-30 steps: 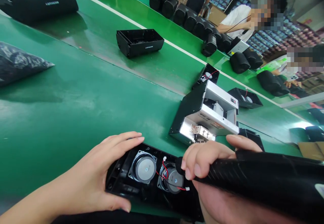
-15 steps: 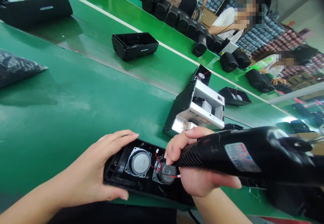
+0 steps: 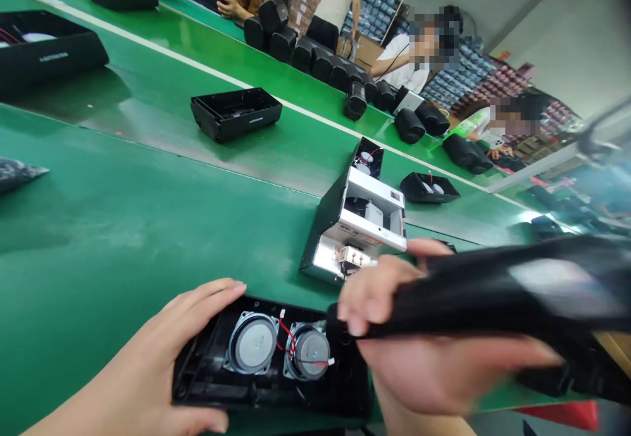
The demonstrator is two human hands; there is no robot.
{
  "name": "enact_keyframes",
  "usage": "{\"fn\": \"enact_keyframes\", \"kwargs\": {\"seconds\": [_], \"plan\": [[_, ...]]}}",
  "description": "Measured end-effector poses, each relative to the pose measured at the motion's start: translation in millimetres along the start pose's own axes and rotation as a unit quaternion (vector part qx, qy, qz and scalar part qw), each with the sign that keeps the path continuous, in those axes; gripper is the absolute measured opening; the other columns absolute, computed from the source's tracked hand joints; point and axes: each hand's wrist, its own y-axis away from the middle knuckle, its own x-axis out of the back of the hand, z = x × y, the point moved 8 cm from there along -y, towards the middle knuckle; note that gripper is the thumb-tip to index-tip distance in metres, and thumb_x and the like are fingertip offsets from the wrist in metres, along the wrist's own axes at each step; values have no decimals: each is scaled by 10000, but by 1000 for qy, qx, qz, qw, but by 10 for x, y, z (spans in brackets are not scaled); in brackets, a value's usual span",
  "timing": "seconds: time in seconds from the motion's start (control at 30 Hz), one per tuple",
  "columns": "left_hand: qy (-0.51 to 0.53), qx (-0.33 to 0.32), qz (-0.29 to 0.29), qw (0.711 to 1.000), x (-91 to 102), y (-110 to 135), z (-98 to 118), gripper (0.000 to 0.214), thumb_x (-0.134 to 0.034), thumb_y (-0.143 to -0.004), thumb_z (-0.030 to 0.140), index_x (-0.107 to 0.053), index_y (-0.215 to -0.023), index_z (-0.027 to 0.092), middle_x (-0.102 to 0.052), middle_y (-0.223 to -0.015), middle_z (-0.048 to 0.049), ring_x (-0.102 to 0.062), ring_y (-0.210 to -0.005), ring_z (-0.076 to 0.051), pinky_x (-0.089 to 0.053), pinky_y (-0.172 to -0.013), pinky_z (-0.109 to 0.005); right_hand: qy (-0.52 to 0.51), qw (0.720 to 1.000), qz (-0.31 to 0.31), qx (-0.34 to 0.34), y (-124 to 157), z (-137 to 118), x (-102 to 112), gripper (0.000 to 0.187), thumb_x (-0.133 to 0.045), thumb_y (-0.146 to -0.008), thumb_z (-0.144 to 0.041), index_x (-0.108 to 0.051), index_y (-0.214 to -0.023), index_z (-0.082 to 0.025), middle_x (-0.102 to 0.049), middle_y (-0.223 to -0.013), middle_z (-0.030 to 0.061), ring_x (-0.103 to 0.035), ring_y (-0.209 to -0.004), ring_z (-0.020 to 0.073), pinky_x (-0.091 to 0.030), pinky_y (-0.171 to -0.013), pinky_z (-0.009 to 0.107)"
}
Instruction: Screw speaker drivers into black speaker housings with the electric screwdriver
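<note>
My left hand (image 3: 167, 337) grips the left end of a black speaker housing (image 3: 207, 383), fingers over its far edge and thumb along the near edge. Two round speaker drivers (image 3: 255, 342) sit in the housing, with thin red and black wires (image 3: 290, 340) and white plugs beside them. My right hand (image 3: 419, 350) is wrapped round a black electric screwdriver (image 3: 473, 285), smeared by motion. The tool lies over the housing's right end; I cannot tell whether its tip touches anything. Just beyond stands a silver and black screw feeder (image 3: 359, 219).
Open black speaker housings (image 3: 236, 114) stand along the green table (image 3: 123, 225). A dark plastic bag (image 3: 20, 174) lies at the left edge. Across the table are several dark speakers (image 3: 320, 64) and people, one in a white shirt (image 3: 401, 61).
My right hand and the screwdriver have moved right, uncovering the second driver. The whole view has shifted, and the housing appears lower and further left. My left hand keeps its grip.
</note>
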Motion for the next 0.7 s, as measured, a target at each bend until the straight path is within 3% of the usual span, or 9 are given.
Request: {"fn": "enact_keyframes", "kwargs": {"seconds": [0.1,0.17,0.23,0.3,0.4,0.6,0.7], "plan": [[28,43,22,998,-29,51,-35,1125,-713,-732,1005,-405,-1672,467,-542,-1721,-53,-571,-1542,-420,-516,-1285,-537,75,988,69,113,-194,-503,145,589,-591,-987,-850,-766,-1117,-303,-677,-630,-43,-577,-482,184,-549,-533,360],[40,56,30,997,-47,82,-47,1122,-707,-724,1012,-417,-1660,465,-535,-1724,-52,-565,-1538,-438,-497,-1297,-544,122,972,95,180,-297,-680,172,561,-616,-989,-823,-729,-1040,-276,-671,-626,-55,-573,-473,184,-537,-506,367],[41,57,29,997,-53,100,-84,1119,-697,-728,1011,-402,-1662,470,-518,-1735,-55,-561,-1538,-450,-491,-1300,-553,144,966,106,188,-396,-656,160,576,-693,-925,-836,-687,-937,-260,-649,-580,-70,-572,-419,186,-507,-430,366],[32,49,6,998,-71,105,-137,1134,-742,-731,967,-349,-1683,492,-486,-1761,-44,-548,-1550,-454,-496,-1298,-561,147,972,99,155,-479,-512,126,603,-745,-858,-861,-662,-901,-265,-643,-556,-77,-577,-386,191,-476,-388,357],[13,33,-34,999,-109,107,-185,1242,-870,-684,864,-262,-1713,526,-460,-1784,-22,-542,-1557,-462,-518,-1286,-553,136,980,77,126,-518,-341,84,640,-668,-887,-904,-655,-970,-270,-653,-561,-73,-562,-383,180,-430,-383,325],[58,74,27,995,-79,108,-108,1103,-701,-734,1000,-380,-1663,499,-481,-1757,-38,-522,-1562,-455,-442,-1324,-564,122,982,90,113,-488,-313,221,662,-613,-926,-907,-645,-1120,-275,-659,-591,-83,-551,-405,168,-455,-383,300],[67,79,30,994,-99,101,-62,1073,-679,-744,1008,-386,-1652,516,-481,-1753,-27,-519,-1564,-447,-439,-1319,-573,120,983,75,121,-484,-320,241,676,-567,-939,-920,-637,-1123,-273,-654,-612,-79,-557,-415,165,-459,-388,292]]}}
